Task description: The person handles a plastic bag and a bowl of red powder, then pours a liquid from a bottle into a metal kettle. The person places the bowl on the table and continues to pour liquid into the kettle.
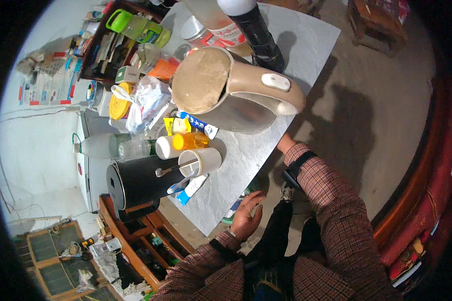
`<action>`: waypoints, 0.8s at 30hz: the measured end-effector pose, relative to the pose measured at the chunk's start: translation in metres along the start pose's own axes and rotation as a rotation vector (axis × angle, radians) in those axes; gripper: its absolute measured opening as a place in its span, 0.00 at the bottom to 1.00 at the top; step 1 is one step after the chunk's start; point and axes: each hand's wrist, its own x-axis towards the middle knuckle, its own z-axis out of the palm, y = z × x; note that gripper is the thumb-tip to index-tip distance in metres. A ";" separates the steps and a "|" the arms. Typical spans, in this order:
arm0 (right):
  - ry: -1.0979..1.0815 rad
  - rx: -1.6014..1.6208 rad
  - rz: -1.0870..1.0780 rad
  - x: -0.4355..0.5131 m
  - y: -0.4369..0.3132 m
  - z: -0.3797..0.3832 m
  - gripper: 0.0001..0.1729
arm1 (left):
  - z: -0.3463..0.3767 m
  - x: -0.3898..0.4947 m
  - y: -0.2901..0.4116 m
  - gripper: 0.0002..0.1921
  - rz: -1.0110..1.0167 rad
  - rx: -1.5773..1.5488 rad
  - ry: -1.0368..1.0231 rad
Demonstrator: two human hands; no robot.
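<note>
My left hand (246, 217) is just off the near edge of the grey marble-patterned table (241, 156), thumb and fingers apart, with nothing seen in it. My right hand (285, 143) reaches to the same edge farther along; its fingers are hidden below the tabletop. Above that hand, on the table, is an electric kettle (241, 114) with a beige lid and handle. Closer to my left hand is a white cup (211, 161) holding toothbrushes (173, 169). A blue-and-white tube (193, 188) lies against the cup.
A black lidded container (145, 180), an orange bottle (196, 141), a knotted plastic bag (148, 101) and a tall black object with a white top (258, 37) crowd the table. A wooden stool (378, 26) stands on the floor. Wooden drawers (143, 240) are at the left.
</note>
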 end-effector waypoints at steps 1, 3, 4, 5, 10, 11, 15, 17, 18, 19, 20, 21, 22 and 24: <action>-0.005 0.000 0.001 0.000 0.000 -0.001 0.23 | 0.000 0.000 -0.001 0.17 0.021 0.015 0.007; -0.016 -0.006 0.005 0.000 0.001 -0.004 0.23 | 0.002 -0.001 -0.003 0.17 0.059 0.045 0.018; -0.018 -0.008 0.006 0.000 0.002 -0.005 0.23 | 0.003 -0.001 -0.004 0.17 0.041 0.031 0.003; -0.021 -0.009 0.007 0.000 0.002 -0.004 0.23 | 0.003 -0.002 -0.005 0.17 0.036 0.015 0.003; -0.030 -0.007 0.011 -0.002 0.003 -0.004 0.24 | 0.000 -0.003 -0.006 0.17 0.042 0.016 -0.001; -0.032 -0.010 0.014 -0.004 0.003 -0.004 0.24 | 0.000 -0.003 -0.005 0.17 0.040 0.030 0.000; -0.044 -0.010 0.023 -0.011 0.003 -0.005 0.24 | -0.005 -0.004 -0.004 0.17 0.027 0.013 0.006; -0.046 -0.015 0.027 -0.014 0.003 -0.005 0.24 | -0.006 -0.004 -0.004 0.16 -0.026 -0.003 -0.014; -0.046 -0.015 0.030 -0.015 0.003 -0.005 0.24 | -0.006 -0.004 -0.005 0.16 -0.018 -0.001 -0.010; -0.050 -0.014 0.031 -0.016 0.003 -0.005 0.24 | -0.007 -0.004 -0.006 0.16 -0.010 0.001 -0.007; -0.050 -0.016 0.033 -0.016 0.003 -0.005 0.24 | -0.007 -0.004 -0.007 0.16 0.004 0.019 -0.002; -0.051 -0.017 0.033 -0.016 0.003 -0.005 0.24 | -0.008 -0.004 -0.008 0.16 0.005 0.007 0.002; -0.053 -0.016 0.032 -0.015 0.004 -0.005 0.24 | -0.008 -0.005 -0.008 0.16 0.011 0.011 0.008; -0.051 -0.022 0.033 -0.012 0.003 -0.006 0.24 | -0.009 -0.006 -0.009 0.15 0.018 0.004 0.014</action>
